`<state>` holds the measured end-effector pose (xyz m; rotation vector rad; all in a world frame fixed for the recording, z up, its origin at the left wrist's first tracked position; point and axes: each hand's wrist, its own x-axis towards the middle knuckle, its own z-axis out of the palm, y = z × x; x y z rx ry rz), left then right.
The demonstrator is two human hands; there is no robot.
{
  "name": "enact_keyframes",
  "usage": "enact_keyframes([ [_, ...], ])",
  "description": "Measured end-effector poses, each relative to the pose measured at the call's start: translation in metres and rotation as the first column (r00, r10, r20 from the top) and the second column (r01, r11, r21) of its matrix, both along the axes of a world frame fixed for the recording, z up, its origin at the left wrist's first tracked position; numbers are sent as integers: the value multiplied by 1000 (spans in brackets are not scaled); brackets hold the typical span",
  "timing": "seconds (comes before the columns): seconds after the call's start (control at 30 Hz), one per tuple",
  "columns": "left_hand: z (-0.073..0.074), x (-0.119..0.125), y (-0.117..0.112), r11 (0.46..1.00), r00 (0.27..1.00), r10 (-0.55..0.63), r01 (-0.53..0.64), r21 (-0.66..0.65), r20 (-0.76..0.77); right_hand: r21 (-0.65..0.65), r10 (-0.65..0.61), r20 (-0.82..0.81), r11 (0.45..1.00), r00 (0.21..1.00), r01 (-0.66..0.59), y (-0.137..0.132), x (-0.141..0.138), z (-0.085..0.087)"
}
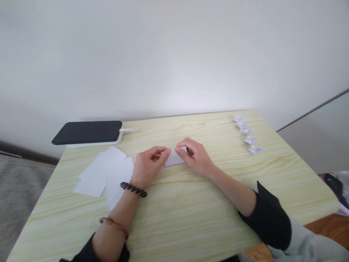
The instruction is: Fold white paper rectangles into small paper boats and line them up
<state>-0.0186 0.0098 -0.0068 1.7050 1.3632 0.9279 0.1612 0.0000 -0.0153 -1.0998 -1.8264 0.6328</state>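
Observation:
A small folded piece of white paper (173,158) is pinched between both hands above the middle of the table. My left hand (149,163) grips its left end between thumb and forefinger. At the other end, the thumb and fingers of my right hand (196,155) close on the upper right part. Fingertips cover both ends, so the exact fold is partly hidden. Loose white paper sheets (116,171) lie overlapping just left of my left wrist. Off to the right stand several small folded paper boats (251,139) in a row.
A dark-screened phone (88,131) rests on a white base at the back left, with a white cable (128,130) plugged into its right side. The pale wood-grain table (174,218) meets a white wall (174,58) at its far edge.

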Motion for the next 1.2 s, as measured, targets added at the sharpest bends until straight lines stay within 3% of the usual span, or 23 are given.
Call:
enact_keyframes([
  [0.23,-3,-2,2,999,994,46,-44,24,-98,-29,-6,53,1000,999,8,2,2,-2],
  [0.43,-3,-2,2,996,995,84,-85,-18,-62,-33,-37,115,999,993,41,7,10,-2],
  [0.7,-3,-4,5,995,997,79,-78,-68,15,-167,-142,-67,977,988,130,9,13,-7],
  [0.87,-4,-2,3,998,1000,13,-14,-53,-24,-83,36,78,996,996,-30,6,9,-4],
  [1.2,2,-4,4,992,998,57,-55,-112,18,-35,-90,75,995,993,93,8,11,-3],
])
